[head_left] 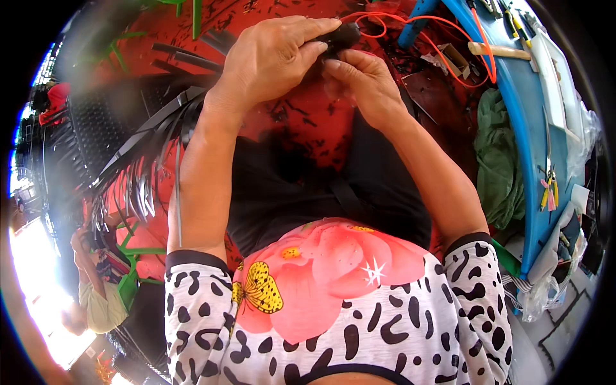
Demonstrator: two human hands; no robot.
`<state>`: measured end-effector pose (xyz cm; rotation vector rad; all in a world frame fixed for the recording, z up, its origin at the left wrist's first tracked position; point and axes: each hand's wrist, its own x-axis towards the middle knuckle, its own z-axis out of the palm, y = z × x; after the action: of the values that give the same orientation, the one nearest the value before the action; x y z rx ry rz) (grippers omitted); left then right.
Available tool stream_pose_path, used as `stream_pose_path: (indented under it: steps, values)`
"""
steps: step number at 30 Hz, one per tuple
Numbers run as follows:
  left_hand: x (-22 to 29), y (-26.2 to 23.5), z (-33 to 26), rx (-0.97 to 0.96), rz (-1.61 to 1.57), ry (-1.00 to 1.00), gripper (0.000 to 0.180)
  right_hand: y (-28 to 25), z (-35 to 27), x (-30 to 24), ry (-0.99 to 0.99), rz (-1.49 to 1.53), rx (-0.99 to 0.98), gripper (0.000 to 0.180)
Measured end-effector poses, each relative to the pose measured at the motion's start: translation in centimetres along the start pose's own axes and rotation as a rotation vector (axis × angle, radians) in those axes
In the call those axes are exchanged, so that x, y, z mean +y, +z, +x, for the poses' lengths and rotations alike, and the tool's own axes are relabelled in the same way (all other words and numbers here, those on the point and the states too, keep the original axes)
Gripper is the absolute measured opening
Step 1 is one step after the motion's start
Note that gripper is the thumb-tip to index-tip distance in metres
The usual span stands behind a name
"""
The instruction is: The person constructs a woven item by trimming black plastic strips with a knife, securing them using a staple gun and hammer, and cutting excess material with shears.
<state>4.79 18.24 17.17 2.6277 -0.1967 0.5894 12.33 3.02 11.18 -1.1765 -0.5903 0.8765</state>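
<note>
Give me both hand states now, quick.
Left hand: closed, dark object between thumb and fingers.
Right hand: fingers bent, up against the same object; whether it's gripping can't be told.

Open gap over red floor (311, 131), upper centre, between left forearm (205, 167) and right forearm (439, 170); closed at top where left hand (276, 54) and right hand (369, 83) meet at dark object (345, 36). Upper left: black strips (157, 125) block way. Upper right: orange cord (491, 67) loops beside blue surface (521, 90); wooden handle (500, 51) crosses surface's edge. Green cloth (497, 167) crowds right side.
</note>
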Motion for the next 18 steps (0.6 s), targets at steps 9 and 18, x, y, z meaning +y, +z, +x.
stream_pose_path:
  steps: [9,18]
  values:
    - [-0.4,0.6,-0.3,-0.008,0.021,-0.051,0.029,-0.6,-2.4,-2.5,-0.213,0.306,-0.038,0.018]
    - [0.1,1.8,-0.6,0.063,0.063,-0.035,0.028,-0.4,-3.6,-3.2,-0.148,0.304,-0.094,0.018]
